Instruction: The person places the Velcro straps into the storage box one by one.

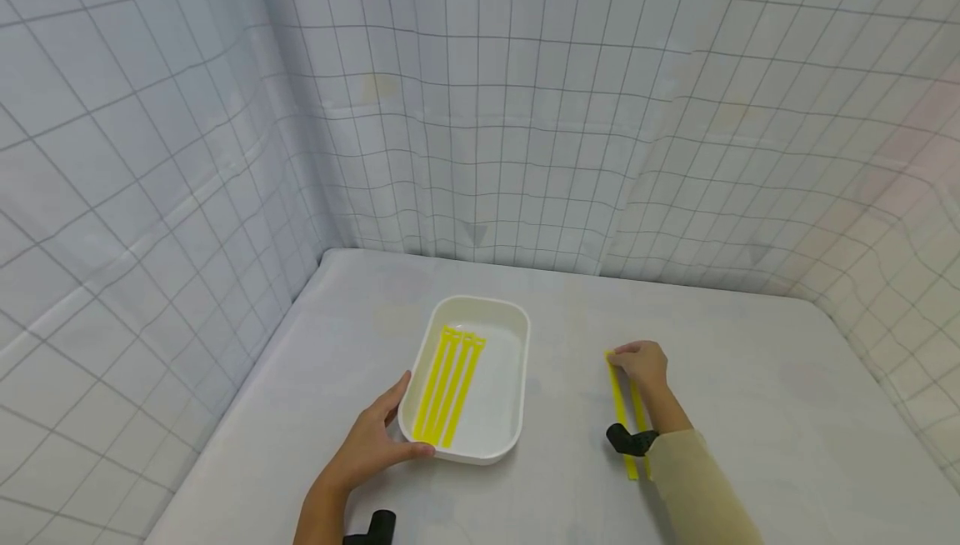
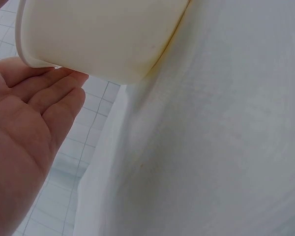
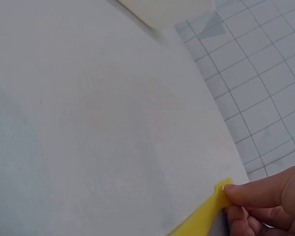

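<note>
Left wrist: you wear a black wrist device (image 1: 378, 526) there, cut off by the bottom edge of the head view.
Right sleeve: your pale yellow sleeve (image 1: 701, 487) reaches down to a second black device (image 1: 628, 441), which hides part of the yellow strips below it.
Left grip (image 1: 372, 443): spread about the tray's near left corner, your thumb along the near rim and your fingers against the left side.
Pinched strip (image 1: 617, 391): lies lengthwise on your right, well apart from the tray, its far end in your fingers.
Second strip (image 1: 638, 407): just beside it on the right, partly hidden by your hand and wrist.
Right grip (image 1: 645, 364): pinching the first strip's far end between thumb and fingers.
White tray (image 1: 495, 395): rests on the white counter (image 1: 570, 445), slightly turned.
Four yellow strips (image 1: 448, 391): side by side in the tray's left half, wider ends pointing away from you.
Grid-patterned sheets (image 1: 510, 112): hang behind the counter and along both sides.
</note>
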Tool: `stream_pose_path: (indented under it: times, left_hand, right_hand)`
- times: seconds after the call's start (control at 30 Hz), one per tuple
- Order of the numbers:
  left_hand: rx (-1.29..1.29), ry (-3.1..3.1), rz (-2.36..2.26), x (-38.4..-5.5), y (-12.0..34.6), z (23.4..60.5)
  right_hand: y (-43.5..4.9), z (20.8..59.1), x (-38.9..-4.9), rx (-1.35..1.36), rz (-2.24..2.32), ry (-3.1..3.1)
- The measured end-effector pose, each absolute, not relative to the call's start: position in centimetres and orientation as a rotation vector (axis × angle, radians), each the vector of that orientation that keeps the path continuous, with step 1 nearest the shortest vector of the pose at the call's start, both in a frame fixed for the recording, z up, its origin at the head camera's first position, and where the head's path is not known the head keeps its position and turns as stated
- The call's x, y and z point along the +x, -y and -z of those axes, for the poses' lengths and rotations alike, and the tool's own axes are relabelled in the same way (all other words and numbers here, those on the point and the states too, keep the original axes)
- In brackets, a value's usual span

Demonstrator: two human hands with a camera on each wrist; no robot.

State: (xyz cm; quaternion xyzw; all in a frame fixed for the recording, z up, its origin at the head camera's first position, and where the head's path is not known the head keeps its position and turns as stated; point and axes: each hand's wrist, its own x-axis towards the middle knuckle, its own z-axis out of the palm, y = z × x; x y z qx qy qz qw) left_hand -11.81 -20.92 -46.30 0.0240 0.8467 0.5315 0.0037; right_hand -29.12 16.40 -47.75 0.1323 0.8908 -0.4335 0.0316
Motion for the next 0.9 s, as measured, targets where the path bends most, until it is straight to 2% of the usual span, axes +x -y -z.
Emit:
stream_pose_path:
  times: [0.33,0.9]
  left_hand:
    - [0.065,-2.662,-1.644,-11.9,20.8,46.4]
    - [0.054,-2.670,-1.622,-11.9,20.8,46.4]
  right_hand:
    - [-16.9,48.0,-29.1,0.540,1.507,-2.599]
    - [-18.0,49.4,-29.3,0.429,1.598,-2.523]
